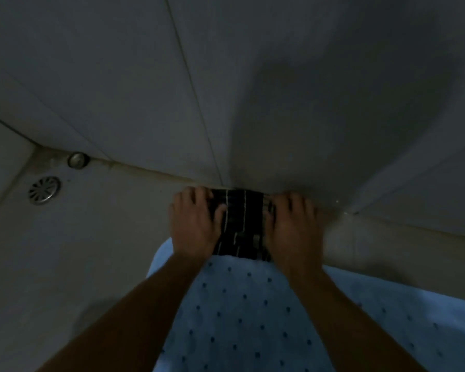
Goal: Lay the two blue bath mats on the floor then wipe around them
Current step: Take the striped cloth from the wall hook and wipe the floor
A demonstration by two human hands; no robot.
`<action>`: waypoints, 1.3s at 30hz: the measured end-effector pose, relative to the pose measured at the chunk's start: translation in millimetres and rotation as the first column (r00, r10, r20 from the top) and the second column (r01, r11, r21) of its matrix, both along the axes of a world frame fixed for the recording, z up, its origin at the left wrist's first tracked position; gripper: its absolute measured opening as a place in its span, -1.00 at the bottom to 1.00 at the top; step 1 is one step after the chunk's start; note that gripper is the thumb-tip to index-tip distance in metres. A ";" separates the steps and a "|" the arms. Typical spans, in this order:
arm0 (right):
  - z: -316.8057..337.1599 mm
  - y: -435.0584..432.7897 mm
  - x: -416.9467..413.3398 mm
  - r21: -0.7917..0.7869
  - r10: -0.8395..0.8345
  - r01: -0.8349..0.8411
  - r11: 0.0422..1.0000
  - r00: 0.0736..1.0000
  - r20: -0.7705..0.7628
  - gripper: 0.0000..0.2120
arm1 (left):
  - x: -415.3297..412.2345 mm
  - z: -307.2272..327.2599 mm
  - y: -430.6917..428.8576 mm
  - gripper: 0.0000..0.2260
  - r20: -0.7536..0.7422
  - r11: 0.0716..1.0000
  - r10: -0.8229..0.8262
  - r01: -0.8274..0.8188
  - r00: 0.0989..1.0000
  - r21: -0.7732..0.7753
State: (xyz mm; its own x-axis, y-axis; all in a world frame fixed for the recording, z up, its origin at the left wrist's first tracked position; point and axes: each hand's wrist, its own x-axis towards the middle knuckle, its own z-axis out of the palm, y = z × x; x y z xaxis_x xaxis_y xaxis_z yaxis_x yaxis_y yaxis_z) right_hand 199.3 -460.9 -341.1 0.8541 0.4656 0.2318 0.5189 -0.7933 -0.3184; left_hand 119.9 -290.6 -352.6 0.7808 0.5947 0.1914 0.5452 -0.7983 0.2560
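A light blue bath mat (242, 312) with dark dots lies flat on the floor under my forearms. Beyond its far edge, against the base of the wall, sits a dark cloth (240, 224) with thin pale stripes. My left hand (195, 224) presses flat on the cloth's left side, and my right hand (293, 226) presses on its right side, fingers spread toward the wall. Only one mat can be made out for certain; the blue surface runs on to the lower right.
The pale tiled floor (97, 237) stretches left of the mat. A round metal floor drain (44, 190) and a small round metal fitting (78, 159) sit in the far left corner. A tiled wall (226, 89) rises directly ahead; the scene is dim.
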 end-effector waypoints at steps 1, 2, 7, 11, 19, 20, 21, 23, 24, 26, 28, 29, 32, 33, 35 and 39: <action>-9.6 4.0 -7.8 0.017 0.055 -0.055 0.998 0.998 -0.006 -0.78 | -3.1 -7.8 -7.7 -0.76 0.022 0.995 -0.105 0.104 0.994 0.007; -20.2 7.3 -14.2 0.021 0.092 -0.091 0.996 0.995 -0.039 -0.76 | -5.2 -18.4 -10.1 -0.75 0.000 0.982 -0.191 0.191 0.982 -0.004; -49.2 4.9 -26.1 -0.113 0.005 -0.032 0.993 0.973 -0.231 -0.54 | -5.2 -33.6 -4.7 -0.37 -0.291 0.957 -0.290 0.270 0.912 -0.110; -48.7 -6.5 -21.9 -0.251 0.021 -0.102 0.963 0.952 -0.306 -0.41 | -1.8 -34.6 -8.6 -0.41 -0.417 0.958 -0.287 0.250 0.862 -0.142; -43.1 5.6 -22.6 -0.271 0.027 -0.124 0.955 0.942 -0.335 -0.41 | -1.0 -30.1 -20.7 -0.44 -0.320 0.979 -0.192 0.156 0.928 -0.133; -44.4 6.2 -22.0 -0.264 0.034 -0.135 0.955 0.935 -0.353 -0.42 | -0.9 -31.0 -18.3 -0.44 -0.336 0.975 -0.209 0.170 0.918 -0.142; -44.9 5.8 -21.9 -0.261 0.028 -0.132 0.956 0.930 -0.367 -0.42 | -2.1 -31.5 -16.0 -0.42 -0.356 0.971 -0.228 0.187 0.906 -0.146; -45.0 4.2 -23.4 -0.264 0.009 -0.114 0.958 0.930 -0.367 -0.41 | -4.8 -30.9 -13.2 -0.37 -0.388 0.971 -0.236 0.205 0.891 -0.120; -44.7 3.6 -24.8 -0.268 0.003 -0.109 0.957 0.930 -0.366 -0.40 | -5.6 -30.2 -12.7 -0.36 -0.391 0.975 -0.222 0.198 0.893 -0.100; -44.1 4.4 -26.0 -0.262 -0.007 -0.095 0.960 0.931 -0.364 -0.38 | -5.2 -28.6 -12.9 -0.35 -0.382 0.979 -0.201 0.171 0.902 -0.112; -45.2 5.7 -26.2 -0.245 -0.018 -0.074 0.967 0.935 -0.355 -0.38 | -2.4 -28.9 -11.7 -0.35 -0.347 0.973 -0.203 0.150 0.916 -0.173; -46.2 5.8 -26.6 -0.242 -0.021 -0.069 0.968 0.936 -0.352 -0.37 | -1.4 -28.7 -10.7 -0.35 -0.311 0.967 -0.206 0.144 0.928 -0.212; -48.7 2.3 -28.0 -0.244 -0.013 -0.071 0.967 0.945 -0.326 -0.34 | -3.3 -27.9 -7.3 -0.33 -0.223 0.948 -0.225 0.160 0.948 -0.276; -49.3 0.2 -28.1 -0.248 -0.005 -0.077 0.966 0.950 -0.313 -0.33 | -4.7 -28.2 -5.9 -0.30 -0.228 0.947 -0.238 0.174 0.944 -0.272; -50.1 -3.8 -27.7 -0.267 0.010 -0.097 0.959 0.950 -0.312 -0.31 | -7.8 -30.9 -3.8 -0.27 -0.293 0.951 -0.273 0.210 0.916 -0.226; -50.1 -7.1 -24.7 -0.298 0.010 -0.117 0.947 0.941 -0.339 -0.31 | -6.1 -33.8 -7.2 -0.29 -0.414 0.962 -0.265 0.209 0.871 -0.177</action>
